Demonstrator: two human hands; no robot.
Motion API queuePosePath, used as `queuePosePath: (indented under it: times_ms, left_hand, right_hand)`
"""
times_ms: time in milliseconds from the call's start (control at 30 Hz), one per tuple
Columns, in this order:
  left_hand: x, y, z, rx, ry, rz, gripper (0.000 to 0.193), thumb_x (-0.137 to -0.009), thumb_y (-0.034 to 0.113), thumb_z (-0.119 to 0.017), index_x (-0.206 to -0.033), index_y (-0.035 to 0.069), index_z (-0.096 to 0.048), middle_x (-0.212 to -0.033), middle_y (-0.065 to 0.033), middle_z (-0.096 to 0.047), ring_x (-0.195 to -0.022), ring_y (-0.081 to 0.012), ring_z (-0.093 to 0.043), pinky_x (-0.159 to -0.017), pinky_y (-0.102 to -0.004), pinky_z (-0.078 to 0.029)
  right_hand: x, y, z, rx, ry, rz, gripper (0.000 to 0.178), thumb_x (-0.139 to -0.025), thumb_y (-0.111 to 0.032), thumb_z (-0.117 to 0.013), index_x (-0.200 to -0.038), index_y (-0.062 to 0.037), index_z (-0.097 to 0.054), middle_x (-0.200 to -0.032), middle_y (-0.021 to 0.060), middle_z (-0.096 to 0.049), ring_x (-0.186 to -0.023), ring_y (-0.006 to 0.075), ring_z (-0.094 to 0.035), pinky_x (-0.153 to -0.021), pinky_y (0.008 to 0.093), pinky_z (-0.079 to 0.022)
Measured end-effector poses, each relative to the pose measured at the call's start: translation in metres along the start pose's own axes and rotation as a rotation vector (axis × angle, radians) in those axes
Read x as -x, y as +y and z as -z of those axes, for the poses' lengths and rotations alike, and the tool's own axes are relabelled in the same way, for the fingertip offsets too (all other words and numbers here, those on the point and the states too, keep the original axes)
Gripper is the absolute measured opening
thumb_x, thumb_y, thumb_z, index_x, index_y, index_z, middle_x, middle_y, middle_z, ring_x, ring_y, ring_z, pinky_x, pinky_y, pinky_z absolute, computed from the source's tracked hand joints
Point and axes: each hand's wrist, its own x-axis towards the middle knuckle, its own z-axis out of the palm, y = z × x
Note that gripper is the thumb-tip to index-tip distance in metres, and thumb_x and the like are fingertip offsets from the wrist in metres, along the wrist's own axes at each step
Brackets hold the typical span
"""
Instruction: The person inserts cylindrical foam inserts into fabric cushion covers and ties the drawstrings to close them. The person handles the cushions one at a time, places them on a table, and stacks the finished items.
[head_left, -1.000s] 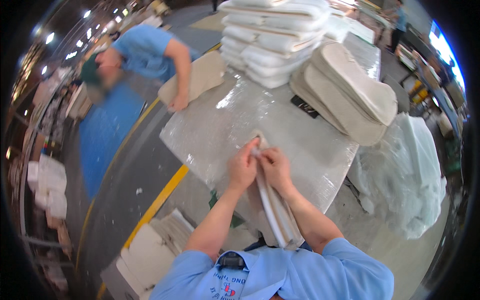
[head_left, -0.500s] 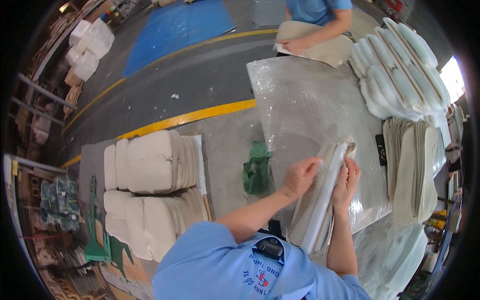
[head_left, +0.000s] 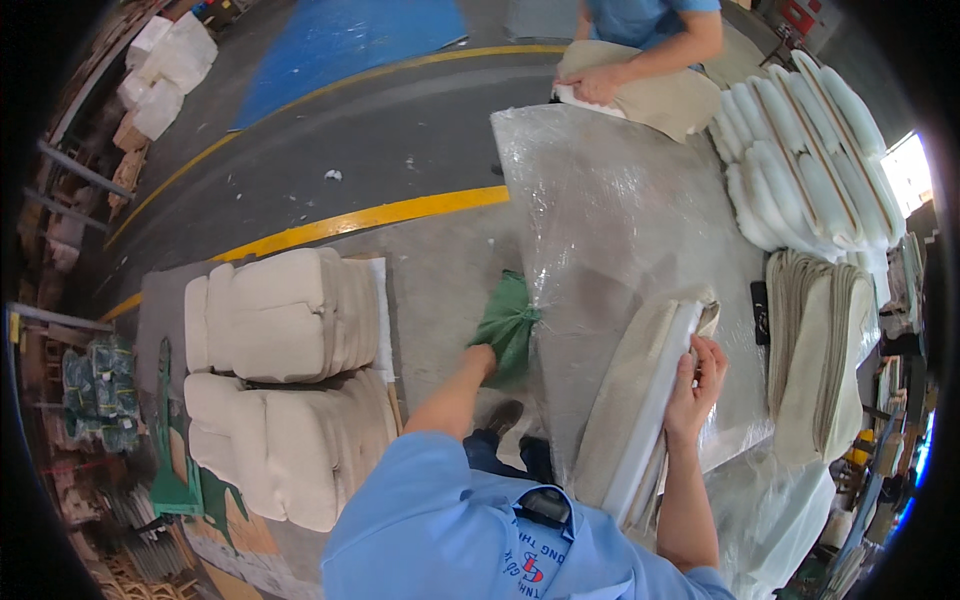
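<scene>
A long white foam cushion (head_left: 652, 405) lies partly inside a beige fabric cover (head_left: 628, 375), with its white edge exposed along the cover's opening. My right hand (head_left: 690, 400) is closed on the cover's edge near the far end, its thumb and fingers bent around it. Off to the left, my left hand (head_left: 484, 358) is at a green bag (head_left: 508, 318) that hangs at the table's left edge. Its fingers are hidden by the bag, so whether they hold anything does not show.
The table (head_left: 600, 240) has a clear plastic sheet over it. Folded beige covers (head_left: 820, 350) lie at its right, behind them a stack of white padded cushions (head_left: 805, 160). Finished-looking beige cushions (head_left: 265, 320) are piled at left. Across the table, a co-worker's hand (head_left: 597, 85) holds a beige piece.
My left hand has left the cushion's opening and moved left and down to the green bag. My right hand stays at the cover's edge. The view has shifted slightly.
</scene>
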Motion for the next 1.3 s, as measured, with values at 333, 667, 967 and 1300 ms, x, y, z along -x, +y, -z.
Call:
queuePosePath:
  times_ms: [333, 667, 967, 1300]
  left_hand:
    - [0.043, -0.020, 0.087, -0.140, 0.046, -0.148, 0.033, -0.093, 0.028, -0.064, -0.114, 0.004, -0.075, -0.105, -0.0200, -0.075, -0.100, -0.0372, -0.071, -0.087, -0.0489, -0.055]
    - [0.119, 0.198, 0.142, 0.895, 0.200, -1.056, 0.043, -0.108, 0.023, -0.053, -0.143, -0.001, -0.056, -0.143, -0.0123, -0.061, -0.128, -0.0209, -0.058, -0.108, -0.0346, -0.044]
    - [0.092, 0.279, 0.130, 1.003, 0.219, -0.836, 0.046, -0.110, 0.030, -0.045, -0.142, -0.001, -0.056, -0.142, -0.0201, -0.060, -0.134, -0.0295, -0.055, -0.113, -0.0376, -0.040]
    - [0.112, 0.280, 0.118, 0.749, 0.721, -0.788, 0.036, -0.108, 0.028, -0.045, -0.113, 0.001, -0.068, -0.100, -0.0256, -0.071, -0.094, -0.0441, -0.069, -0.080, -0.0491, -0.052]
  right_hand:
    - [0.002, -0.006, -0.013, -0.196, 0.225, -0.221, 0.050, -0.094, -0.007, -0.060, -0.143, -0.0041, -0.051, -0.135, 0.0161, -0.051, -0.107, 0.0264, -0.054, -0.096, 0.0377, -0.047]
    - [0.007, -0.016, -0.015, -0.084, 0.131, -0.137, 0.050, -0.094, -0.017, -0.066, -0.141, -0.0035, -0.056, -0.140, 0.0189, -0.055, -0.127, 0.0377, -0.053, -0.108, 0.0441, -0.044]
    - [-0.043, 0.043, -0.004, -0.945, -0.236, -0.500, 0.035, -0.106, -0.026, -0.056, -0.131, -0.0048, -0.068, -0.126, 0.0068, -0.068, -0.112, 0.0149, -0.060, -0.099, 0.0338, -0.047]
    - [-0.112, 0.053, -0.055, -1.427, -0.352, -0.568, 0.037, -0.098, -0.021, -0.070, -0.130, -0.0027, -0.066, -0.112, 0.0062, -0.071, -0.100, 0.0148, -0.067, -0.090, 0.0295, -0.055]
